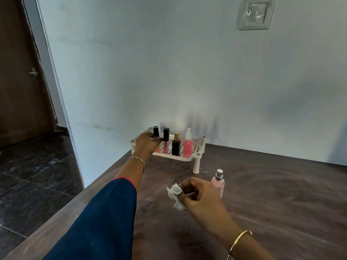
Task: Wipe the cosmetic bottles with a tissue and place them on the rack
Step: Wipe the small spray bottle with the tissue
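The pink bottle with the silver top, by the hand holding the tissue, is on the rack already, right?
No. The head view shows the silver-topped pink bottle standing on the table beside the right hand holding the tissue, not on the rack.

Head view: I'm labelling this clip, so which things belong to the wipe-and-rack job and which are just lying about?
Job: rack; black-capped tube, gripped by the left hand; gloss tube, black bottle and pink spray bottle on the rack; pink bottle on the table; tissue in the right hand.
Just there: wall switch; door.
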### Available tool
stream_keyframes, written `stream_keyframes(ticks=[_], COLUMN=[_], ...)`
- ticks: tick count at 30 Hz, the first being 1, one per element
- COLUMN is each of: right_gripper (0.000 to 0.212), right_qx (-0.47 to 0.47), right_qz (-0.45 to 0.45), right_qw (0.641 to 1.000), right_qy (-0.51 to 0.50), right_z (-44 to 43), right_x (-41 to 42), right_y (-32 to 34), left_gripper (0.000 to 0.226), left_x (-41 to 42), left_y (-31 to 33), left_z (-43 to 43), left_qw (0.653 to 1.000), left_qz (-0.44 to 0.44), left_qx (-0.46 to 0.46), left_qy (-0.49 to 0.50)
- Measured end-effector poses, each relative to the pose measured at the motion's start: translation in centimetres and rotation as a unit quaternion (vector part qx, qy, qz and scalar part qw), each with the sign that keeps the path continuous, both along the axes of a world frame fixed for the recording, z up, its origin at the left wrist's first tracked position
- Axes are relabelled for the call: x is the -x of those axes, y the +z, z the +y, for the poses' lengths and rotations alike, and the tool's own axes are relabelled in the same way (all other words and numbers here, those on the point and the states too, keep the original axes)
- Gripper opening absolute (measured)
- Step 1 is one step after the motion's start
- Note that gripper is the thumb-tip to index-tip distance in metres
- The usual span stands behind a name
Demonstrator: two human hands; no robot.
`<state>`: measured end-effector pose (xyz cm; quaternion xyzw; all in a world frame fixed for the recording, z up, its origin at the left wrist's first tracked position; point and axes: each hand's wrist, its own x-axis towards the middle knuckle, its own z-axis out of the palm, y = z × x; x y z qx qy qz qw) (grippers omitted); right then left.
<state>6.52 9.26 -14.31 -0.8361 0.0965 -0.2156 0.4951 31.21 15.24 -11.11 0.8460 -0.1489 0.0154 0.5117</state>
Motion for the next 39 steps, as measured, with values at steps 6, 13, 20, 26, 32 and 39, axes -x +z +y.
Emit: stream_keyframes(ticks=[6,13,20,26,32,39], right_gripper=[0.013,0.015,0.018,0.011,0.012,0.022], right_qx=[-0.004,-0.022,-0.043,-0.157,-0.195,-0.206], right_qz=[0.005,0.011,0.023,-0.003,-0.042,-0.074], right_qw=[1.000,0.999,0.996,0.980,0.969,0.958], right_qy=[-0.010,-0.027,-0.073,-0.119,-0.145,-0.188], right_z=[0.0,0.7,1.3,1.1,0.4,-0.7], right_x=[0.2,2.4,6.8,10.3,14.2,18.7], right_y=[-0.2,0.0,0.6,-0.3,-0.7,-0.1], left_gripper=[0.033,0.044,0.024,0.037,0.023,0.020], left_x=[0.5,2.9,12.4,18.2,18.7,21.8], left_y=[0.7,2.7,6.3,4.5,3.1,4.2], left_z=[0.3,2.4,1.5,-0.7,-1.8,-0.8], left_qw=[0.998,0.988,0.970,0.910,0.928,0.936], left_qz=[-0.028,-0.145,-0.125,-0.027,-0.108,-0.117], left_qx=[-0.052,-0.040,-0.025,-0.106,-0.105,-0.014], left_qy=[0.009,0.034,-0.208,-0.400,-0.340,-0.331])
